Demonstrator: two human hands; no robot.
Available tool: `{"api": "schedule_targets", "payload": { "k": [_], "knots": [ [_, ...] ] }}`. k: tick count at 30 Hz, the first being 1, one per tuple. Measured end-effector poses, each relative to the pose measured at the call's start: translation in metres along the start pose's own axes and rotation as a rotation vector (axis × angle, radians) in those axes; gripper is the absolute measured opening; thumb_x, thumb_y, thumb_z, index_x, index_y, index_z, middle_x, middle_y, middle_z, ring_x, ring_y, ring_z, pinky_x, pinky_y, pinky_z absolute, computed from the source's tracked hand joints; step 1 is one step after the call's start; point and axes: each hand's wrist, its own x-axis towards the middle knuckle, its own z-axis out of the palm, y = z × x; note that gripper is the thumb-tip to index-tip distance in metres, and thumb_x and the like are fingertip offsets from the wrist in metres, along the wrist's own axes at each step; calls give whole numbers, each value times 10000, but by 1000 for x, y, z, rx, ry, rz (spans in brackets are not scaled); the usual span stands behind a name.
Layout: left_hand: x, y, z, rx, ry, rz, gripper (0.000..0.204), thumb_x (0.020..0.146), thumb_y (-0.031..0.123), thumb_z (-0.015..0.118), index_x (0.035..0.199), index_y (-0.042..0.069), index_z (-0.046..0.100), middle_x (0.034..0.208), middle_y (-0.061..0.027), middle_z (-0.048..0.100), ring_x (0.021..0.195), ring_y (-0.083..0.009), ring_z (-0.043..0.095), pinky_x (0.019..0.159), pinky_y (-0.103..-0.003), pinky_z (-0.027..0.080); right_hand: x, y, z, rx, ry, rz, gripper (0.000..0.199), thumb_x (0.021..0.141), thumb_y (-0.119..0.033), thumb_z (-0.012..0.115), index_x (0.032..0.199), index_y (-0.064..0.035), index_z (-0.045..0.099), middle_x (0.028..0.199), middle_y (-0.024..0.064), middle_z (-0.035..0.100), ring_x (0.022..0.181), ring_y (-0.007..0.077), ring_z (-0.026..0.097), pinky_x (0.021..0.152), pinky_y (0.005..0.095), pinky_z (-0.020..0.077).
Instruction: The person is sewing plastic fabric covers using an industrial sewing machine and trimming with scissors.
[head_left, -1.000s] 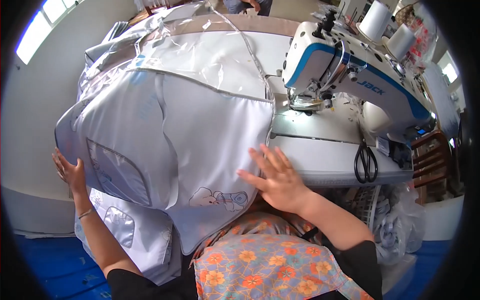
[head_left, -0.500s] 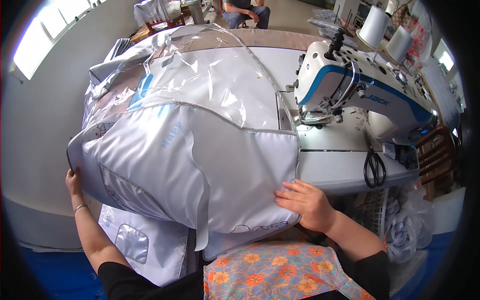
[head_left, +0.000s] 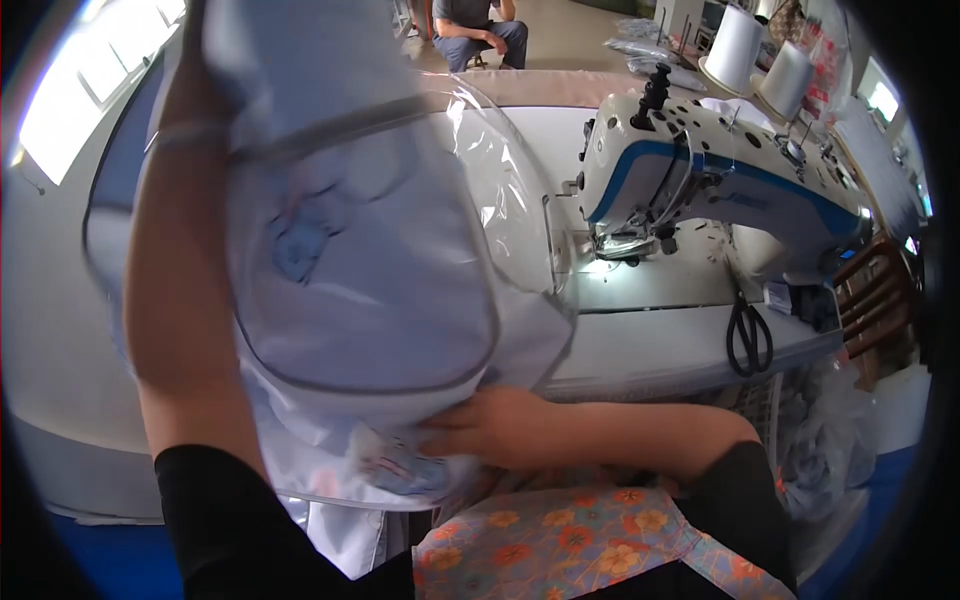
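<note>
A large pale white-blue fabric cover (head_left: pixel 380 330) with grey piping, printed cartoon figures and a clear plastic panel (head_left: pixel 495 185) spreads over the sewing table. Its left part is lifted high and blurred. My left arm reaches up along it; the left hand (head_left: pixel 205 70) is at the top by the raised fabric, its fingers smeared and partly out of frame. Across the front, my right hand (head_left: pixel 490 425) rests against the lower fabric, just below a rounded piped panel; blur hides how its fingers are bent. The plastic edge lies beside the sewing machine's lit needle area (head_left: pixel 610 262).
A white and blue sewing machine (head_left: pixel 720 170) stands at right, with white thread cones (head_left: pixel 735 50) behind. Black-handled scissors (head_left: pixel 748 340) lie near the table's front edge. A wooden chair (head_left: pixel 880 285) and plastic bags (head_left: pixel 825 430) are at right. A seated person (head_left: pixel 480 35) is beyond the table.
My left hand has swung from the lower left up to the top, and the cover's left side has risen and folded over. My right hand has moved left across the fabric.
</note>
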Motion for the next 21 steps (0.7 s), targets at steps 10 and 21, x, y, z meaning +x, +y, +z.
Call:
{"api": "schedule_targets", "payload": {
  "k": [10, 21],
  "knots": [
    [62, 9, 124, 157, -266, -278, 652, 958, 448, 630, 1419, 3, 511, 1353, -145, 593, 1211, -220, 554, 1025, -322, 416, 196, 269, -109, -191, 1077, 599, 271, 914, -215, 594, 1026, 7, 703, 1056, 258, 695, 1035, 461, 640, 878, 514, 503],
    [-550, -37, -68, 1077, 960, -544, 218, 1010, 86, 513, 1101, -21, 680, 1093, -136, 694, 1018, -218, 651, 933, -321, 494, 46, 144, -44, -324, 221, 392, 409, 965, -107, 558, 1357, 7, 568, 1460, 179, 529, 1392, 312, 460, 1165, 393, 330]
  ]
}}
